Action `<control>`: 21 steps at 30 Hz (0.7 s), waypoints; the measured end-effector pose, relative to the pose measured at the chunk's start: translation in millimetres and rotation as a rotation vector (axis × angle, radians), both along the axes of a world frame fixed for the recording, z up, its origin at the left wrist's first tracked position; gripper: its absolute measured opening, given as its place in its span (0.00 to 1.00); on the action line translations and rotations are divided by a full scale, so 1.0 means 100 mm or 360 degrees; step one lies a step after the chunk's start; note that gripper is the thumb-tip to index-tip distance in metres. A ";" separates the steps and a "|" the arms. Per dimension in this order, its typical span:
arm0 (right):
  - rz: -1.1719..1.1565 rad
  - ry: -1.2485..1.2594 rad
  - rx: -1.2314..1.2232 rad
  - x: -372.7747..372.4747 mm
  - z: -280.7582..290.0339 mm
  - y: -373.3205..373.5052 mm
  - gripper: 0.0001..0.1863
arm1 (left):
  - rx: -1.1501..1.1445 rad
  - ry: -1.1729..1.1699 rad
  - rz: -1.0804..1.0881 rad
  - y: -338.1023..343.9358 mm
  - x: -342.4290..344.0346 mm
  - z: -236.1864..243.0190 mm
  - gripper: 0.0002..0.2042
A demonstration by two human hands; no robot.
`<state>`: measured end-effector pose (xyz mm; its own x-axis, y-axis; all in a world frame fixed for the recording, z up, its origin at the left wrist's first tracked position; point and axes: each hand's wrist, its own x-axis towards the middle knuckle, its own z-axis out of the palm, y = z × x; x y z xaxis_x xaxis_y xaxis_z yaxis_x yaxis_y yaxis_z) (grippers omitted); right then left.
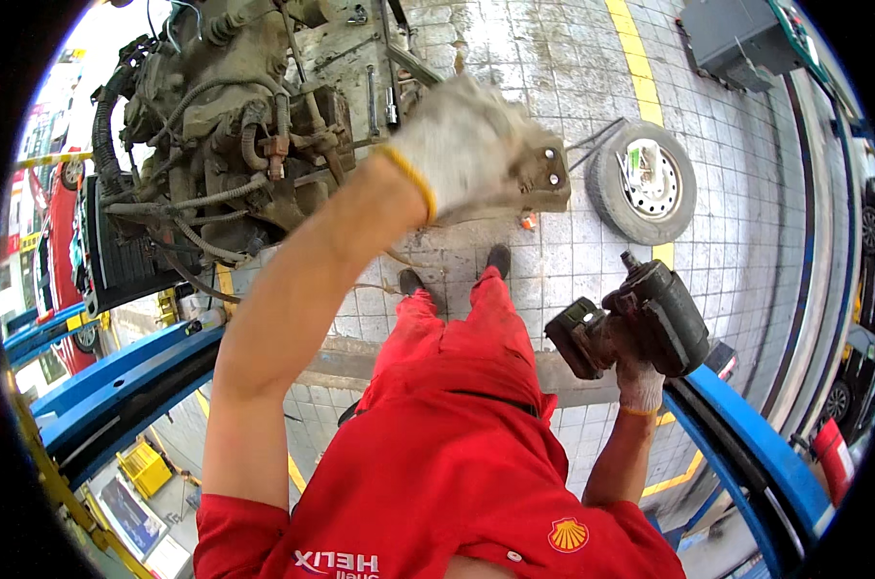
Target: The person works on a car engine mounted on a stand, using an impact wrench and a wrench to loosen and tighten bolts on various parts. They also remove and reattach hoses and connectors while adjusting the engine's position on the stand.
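My left hand (457, 145), in a white glove with a yellow cuff, is blurred over a dirty metal bracket with bolt holes (548, 188) at the end of a greasy engine assembly (225, 116); its fingers are smeared, so I cannot tell whether it grips anything. Low on the right, my gloved right hand (630, 376) grips a black cordless impact wrench (664, 318) with its battery at the left and its anvil pointing up. Hoses and cables run along the engine. A wrench (372, 101) lies behind it, left of my left hand.
A wheel (621, 207) with items on it lies on the tiled floor (746, 203) at right. Blue lift rails (765, 454) flank me on both sides. A grey box (722, 43) stands at upper right. Cars (66, 280) show at both rims, a yellow crate (143, 468) at lower left.
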<state>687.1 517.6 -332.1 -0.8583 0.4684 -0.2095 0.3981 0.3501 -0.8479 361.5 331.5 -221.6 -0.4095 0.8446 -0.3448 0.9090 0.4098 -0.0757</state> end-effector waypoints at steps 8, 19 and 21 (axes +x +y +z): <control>-0.0207 -0.0044 -0.0504 0.10 -0.35 0.16 0.30 | -0.0806 0.0167 0.0391 -0.23 -1.54 -0.98 0.21; -0.0500 -0.0214 -0.1004 0.04 -0.51 0.30 0.23 | -0.1193 0.0131 0.0535 -0.49 -1.87 -1.35 0.20; -0.0522 -0.0142 -0.1015 0.00 -0.42 0.32 0.23 | -0.1225 -0.0039 0.0605 -0.51 -1.90 -1.41 0.22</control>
